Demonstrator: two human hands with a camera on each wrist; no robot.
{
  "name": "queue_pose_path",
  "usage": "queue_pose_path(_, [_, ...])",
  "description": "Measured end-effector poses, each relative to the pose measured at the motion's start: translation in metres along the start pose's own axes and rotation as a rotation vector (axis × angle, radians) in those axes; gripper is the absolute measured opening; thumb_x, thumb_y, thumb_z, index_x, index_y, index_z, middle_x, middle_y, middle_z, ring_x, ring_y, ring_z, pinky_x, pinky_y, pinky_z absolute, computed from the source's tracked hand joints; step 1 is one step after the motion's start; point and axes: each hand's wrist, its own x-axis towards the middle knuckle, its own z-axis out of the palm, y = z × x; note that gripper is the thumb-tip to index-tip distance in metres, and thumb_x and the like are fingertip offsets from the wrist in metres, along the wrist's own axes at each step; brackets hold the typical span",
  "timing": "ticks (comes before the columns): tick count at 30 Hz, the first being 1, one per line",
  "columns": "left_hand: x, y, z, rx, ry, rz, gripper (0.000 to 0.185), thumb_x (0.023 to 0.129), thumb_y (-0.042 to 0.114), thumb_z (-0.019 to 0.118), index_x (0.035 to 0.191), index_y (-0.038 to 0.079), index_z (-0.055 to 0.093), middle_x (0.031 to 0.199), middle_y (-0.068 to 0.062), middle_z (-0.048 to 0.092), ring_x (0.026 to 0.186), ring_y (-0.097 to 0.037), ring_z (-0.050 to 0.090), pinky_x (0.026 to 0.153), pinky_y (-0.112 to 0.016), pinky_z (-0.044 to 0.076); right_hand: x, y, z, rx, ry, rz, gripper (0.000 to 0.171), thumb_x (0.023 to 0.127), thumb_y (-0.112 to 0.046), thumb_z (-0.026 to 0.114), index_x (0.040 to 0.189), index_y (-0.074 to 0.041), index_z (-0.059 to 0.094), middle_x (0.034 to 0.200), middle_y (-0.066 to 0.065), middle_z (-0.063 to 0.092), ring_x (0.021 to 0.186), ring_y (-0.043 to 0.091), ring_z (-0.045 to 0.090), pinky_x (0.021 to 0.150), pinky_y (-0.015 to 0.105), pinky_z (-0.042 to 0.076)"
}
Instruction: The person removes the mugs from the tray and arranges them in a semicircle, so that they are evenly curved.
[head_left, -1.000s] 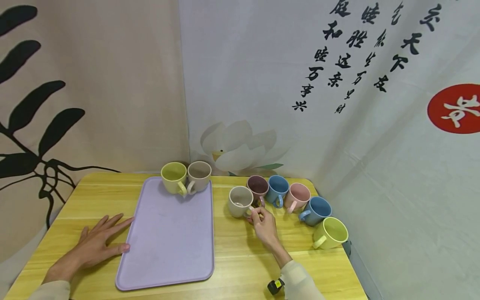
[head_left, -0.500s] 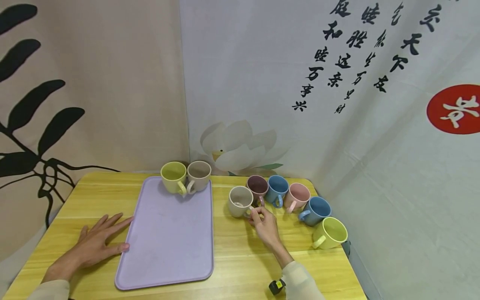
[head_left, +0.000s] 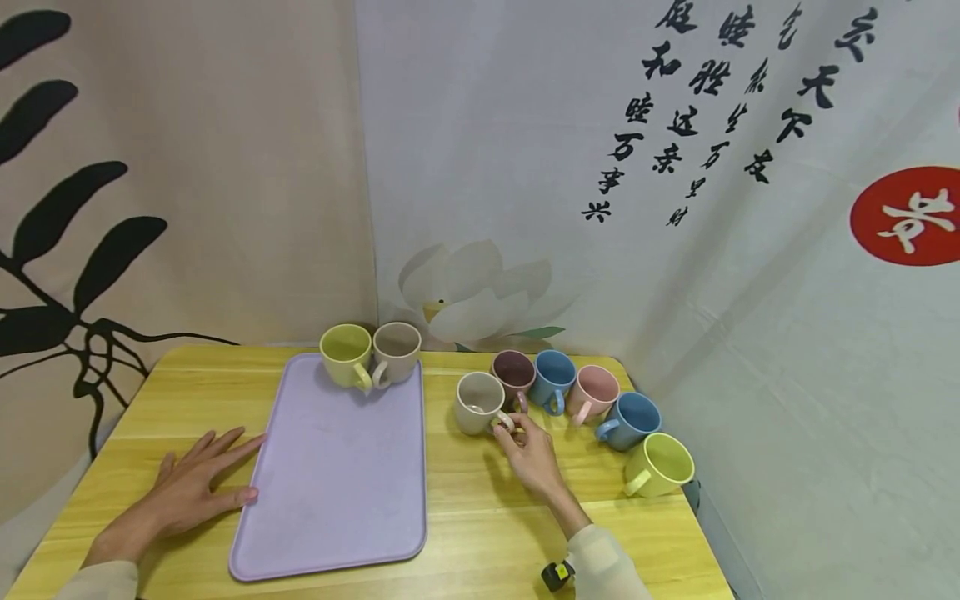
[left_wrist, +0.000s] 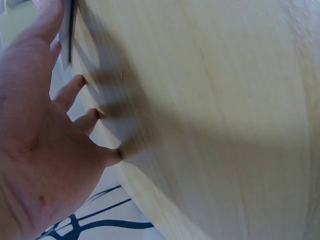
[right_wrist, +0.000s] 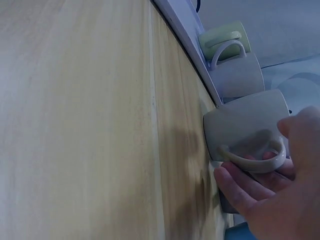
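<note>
moved: almost nothing, right hand (head_left: 534, 457) stays at beige mug (head_left: 477, 402) | fingers hook through its handle, pinching it | mug near table (head_left: 480, 533) far edge, right of tray (head_left: 337, 492) | left hand (head_left: 191, 492) spread flat, farther

The right hand (head_left: 534, 457) covered part of the beige mug's (head_left: 477, 402) handle. In the left wrist view the bench (left_wrist: 215, 120) looked blurry, and the picture's edge cut off the tray (left_wrist: 66, 35). The maroon mug (head_left: 513, 372) stood partly behind the beige mug.
</note>
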Motion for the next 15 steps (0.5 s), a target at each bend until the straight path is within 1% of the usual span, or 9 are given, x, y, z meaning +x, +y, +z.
queue_pose_path(3, [0.0000, -0.0002, 0.0007, 0.002, 0.000, -0.002, 0.089, 0.099, 0.052, 0.084, 0.175, 0.030, 0.043, 0.175, -0.040, 0.036, 0.154, -0.081, 0.026, 0.106, -0.106, 0.012, -0.0008, 0.0015, -0.0005, -0.041, -0.011, -0.019, 0.033, 0.109, -0.024, 0.078, 0.136, -0.006, 0.073, 0.126, 0.016, 0.082, 0.119, 0.033, 0.084, 0.098, 0.034, 0.070])
queue_pose_path(6, [-0.0002, -0.0003, 0.0011, -0.001, 0.000, -0.002, 0.089, 0.099, 0.052, 0.084, 0.175, 0.030, 0.043, 0.175, -0.040, 0.036, 0.154, -0.081, 0.025, 0.107, -0.106, 0.011, -0.0012, 0.0019, -0.0009, -0.053, -0.019, -0.030, 0.037, 0.108, -0.026, 0.079, 0.140, -0.008, 0.071, 0.130, 0.018, 0.081, 0.122, 0.035, 0.083, 0.104, 0.041, 0.069])
queue_pose_path(10, [-0.0005, -0.0003, 0.0013, -0.004, 0.001, 0.001, 0.089, 0.099, 0.052, 0.083, 0.175, 0.030, 0.043, 0.175, -0.040, 0.035, 0.154, -0.081, 0.025, 0.107, -0.106, 0.011, -0.0026, 0.0021, -0.0018, -0.041, -0.033, -0.042, 0.044, 0.107, -0.028, 0.081, 0.146, -0.013, 0.068, 0.136, 0.021, 0.079, 0.127, 0.038, 0.081, 0.106, 0.044, 0.069])
queue_pose_path(13, [-0.0002, -0.0007, 0.0013, -0.003, 0.001, 0.002, 0.088, 0.099, 0.051, 0.083, 0.175, 0.030, 0.043, 0.175, -0.040, 0.035, 0.154, -0.081, 0.025, 0.106, -0.106, 0.011, -0.0051, 0.0016, -0.0025, -0.036, -0.041, -0.063, 0.051, 0.106, -0.028, 0.082, 0.151, -0.013, 0.064, 0.140, 0.024, 0.076, 0.129, 0.041, 0.079, 0.108, 0.048, 0.068])
queue_pose_path(15, [0.0002, -0.0009, 0.0013, -0.004, -0.001, 0.003, 0.088, 0.100, 0.051, 0.083, 0.175, 0.030, 0.043, 0.175, -0.040, 0.035, 0.154, -0.081, 0.025, 0.106, -0.106, 0.011, -0.0073, 0.0008, -0.0027, -0.040, -0.041, -0.079, 0.057, 0.106, -0.029, 0.082, 0.155, -0.010, 0.061, 0.144, 0.025, 0.074, 0.132, 0.044, 0.077, 0.111, 0.054, 0.065])
